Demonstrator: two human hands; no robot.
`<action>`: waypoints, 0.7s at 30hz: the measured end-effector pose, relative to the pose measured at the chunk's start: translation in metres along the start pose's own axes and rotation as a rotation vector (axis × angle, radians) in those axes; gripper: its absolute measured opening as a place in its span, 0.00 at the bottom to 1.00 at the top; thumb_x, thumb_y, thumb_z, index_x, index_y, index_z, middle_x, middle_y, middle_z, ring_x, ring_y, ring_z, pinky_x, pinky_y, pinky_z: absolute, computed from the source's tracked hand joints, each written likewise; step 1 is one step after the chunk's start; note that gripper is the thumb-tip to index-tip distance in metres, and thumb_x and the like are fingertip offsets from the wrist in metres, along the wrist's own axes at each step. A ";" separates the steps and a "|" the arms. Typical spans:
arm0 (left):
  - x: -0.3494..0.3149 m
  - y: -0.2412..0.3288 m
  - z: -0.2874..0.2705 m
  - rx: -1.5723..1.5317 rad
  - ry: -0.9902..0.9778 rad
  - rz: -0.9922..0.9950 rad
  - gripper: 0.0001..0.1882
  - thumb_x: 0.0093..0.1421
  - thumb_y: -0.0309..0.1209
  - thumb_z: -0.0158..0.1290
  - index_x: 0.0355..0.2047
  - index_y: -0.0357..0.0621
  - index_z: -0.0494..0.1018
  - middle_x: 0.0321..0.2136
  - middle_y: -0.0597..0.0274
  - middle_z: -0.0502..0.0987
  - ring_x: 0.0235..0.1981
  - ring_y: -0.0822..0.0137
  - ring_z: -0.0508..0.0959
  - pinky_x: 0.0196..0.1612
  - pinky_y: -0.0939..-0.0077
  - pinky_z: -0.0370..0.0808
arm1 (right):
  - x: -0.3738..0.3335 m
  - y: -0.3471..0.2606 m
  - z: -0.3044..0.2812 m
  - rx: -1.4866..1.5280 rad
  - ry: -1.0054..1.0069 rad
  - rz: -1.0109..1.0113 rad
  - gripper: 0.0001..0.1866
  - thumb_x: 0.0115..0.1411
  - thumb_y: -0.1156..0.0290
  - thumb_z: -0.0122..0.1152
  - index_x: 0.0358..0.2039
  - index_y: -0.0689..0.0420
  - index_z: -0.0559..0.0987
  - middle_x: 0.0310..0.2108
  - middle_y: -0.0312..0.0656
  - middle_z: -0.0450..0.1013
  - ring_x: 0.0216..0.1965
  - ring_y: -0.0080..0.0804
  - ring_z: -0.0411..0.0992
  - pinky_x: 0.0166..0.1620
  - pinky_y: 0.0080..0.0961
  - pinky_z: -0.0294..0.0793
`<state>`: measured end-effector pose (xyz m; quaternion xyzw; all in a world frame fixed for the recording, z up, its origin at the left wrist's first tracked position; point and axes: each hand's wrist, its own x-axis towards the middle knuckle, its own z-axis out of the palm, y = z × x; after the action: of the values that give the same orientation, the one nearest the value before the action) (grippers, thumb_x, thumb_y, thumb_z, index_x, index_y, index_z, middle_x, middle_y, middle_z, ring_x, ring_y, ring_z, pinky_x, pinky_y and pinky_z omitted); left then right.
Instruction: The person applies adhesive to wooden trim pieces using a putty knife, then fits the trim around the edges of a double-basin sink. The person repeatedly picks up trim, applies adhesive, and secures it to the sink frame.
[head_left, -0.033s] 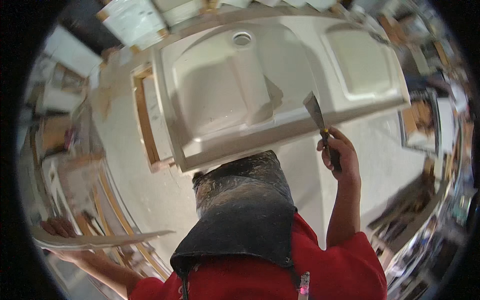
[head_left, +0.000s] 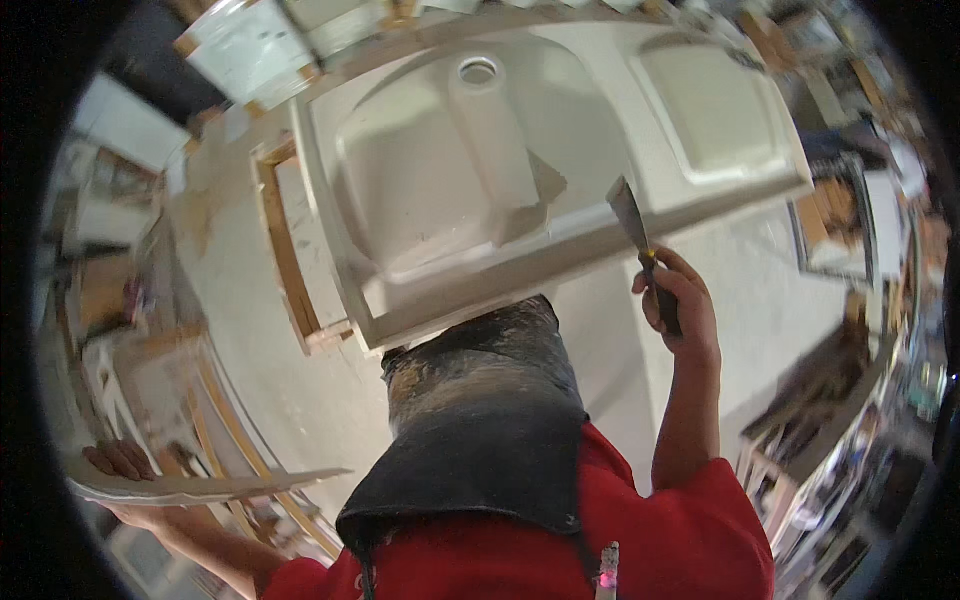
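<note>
My right hand [head_left: 680, 300] is wrapped round the dark handle of a putty knife [head_left: 630, 215]. Its wide blade points up and away, in front of the near rim of a large cream sink unit [head_left: 400, 220]. That unit has a big basin with a round drain hole at the far side and a shallower recess on the right. Out at the lower left, my left hand [head_left: 120, 460] grips a thin off-white board [head_left: 220, 487], seen nearly edge-on, with fingers over its upper side. A black, stained apron [head_left: 470, 440] hangs in front of me, close to the sink's near edge.
An open wooden frame [head_left: 287, 250] adjoins the sink unit's left end. To the right stands a dark-edged box [head_left: 840, 220] with brown pieces inside. Long wooden strips [head_left: 235, 410] lie at the left, and a white wrapped panel [head_left: 245, 50] stands at the back left.
The view has shifted slightly, so the sink unit sits a little further left and higher. Both hands keep the same holds, on the putty knife and the board.
</note>
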<state>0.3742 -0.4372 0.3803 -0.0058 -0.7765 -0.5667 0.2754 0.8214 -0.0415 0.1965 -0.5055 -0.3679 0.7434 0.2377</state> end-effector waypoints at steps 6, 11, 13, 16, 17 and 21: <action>0.188 -0.191 0.035 -0.395 -1.216 0.137 0.38 0.72 0.59 0.35 0.67 0.39 0.59 0.56 0.52 0.71 0.49 0.57 0.77 0.50 0.63 0.76 | -0.088 0.067 0.094 -0.224 0.336 -0.077 0.23 0.61 0.72 0.56 0.57 0.65 0.73 0.28 0.41 0.76 0.16 0.21 0.66 0.16 0.18 0.62; 0.195 -0.187 0.104 -0.214 -1.029 -0.134 0.36 0.71 0.61 0.36 0.57 0.39 0.68 0.41 0.56 0.75 0.35 0.66 0.76 0.32 0.72 0.75 | -0.107 0.127 0.149 -0.649 0.556 -0.116 0.23 0.60 0.68 0.60 0.57 0.58 0.74 0.32 0.46 0.80 0.27 0.36 0.76 0.29 0.31 0.74; 0.218 -0.209 0.121 -0.370 -1.336 -0.261 0.32 0.72 0.60 0.37 0.50 0.41 0.69 0.35 0.61 0.73 0.30 0.70 0.73 0.28 0.75 0.71 | -0.104 0.154 0.172 -0.904 0.668 -0.232 0.23 0.60 0.66 0.60 0.56 0.56 0.74 0.35 0.51 0.80 0.34 0.48 0.79 0.37 0.39 0.76; 0.204 -0.211 0.138 -0.243 -1.087 -0.288 0.27 0.72 0.59 0.38 0.37 0.46 0.67 0.32 0.67 0.65 0.31 0.72 0.67 0.31 0.76 0.67 | -0.098 0.155 0.206 -0.913 0.655 -0.075 0.23 0.59 0.64 0.60 0.55 0.54 0.73 0.38 0.55 0.79 0.42 0.58 0.76 0.44 0.45 0.75; 0.190 -0.193 0.136 -0.159 -1.096 -0.250 0.30 0.71 0.59 0.39 0.51 0.43 0.68 0.26 0.68 0.68 0.19 0.74 0.67 0.21 0.75 0.64 | -0.089 0.166 0.211 -0.973 0.687 -0.105 0.20 0.59 0.65 0.60 0.53 0.54 0.74 0.37 0.55 0.79 0.40 0.60 0.76 0.42 0.48 0.75; 0.229 -0.230 0.164 -0.219 -1.420 -0.270 0.28 0.72 0.59 0.37 0.47 0.45 0.66 0.29 0.68 0.66 0.26 0.73 0.67 0.28 0.78 0.65 | -0.071 0.172 0.232 -1.030 0.746 -0.074 0.19 0.59 0.66 0.58 0.50 0.55 0.74 0.36 0.55 0.78 0.38 0.60 0.76 0.41 0.51 0.74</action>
<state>0.0367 -0.4445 0.2441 -0.3037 -0.7009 -0.5295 -0.3690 0.6366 -0.2702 0.1521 -0.7668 -0.5880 0.2363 0.1020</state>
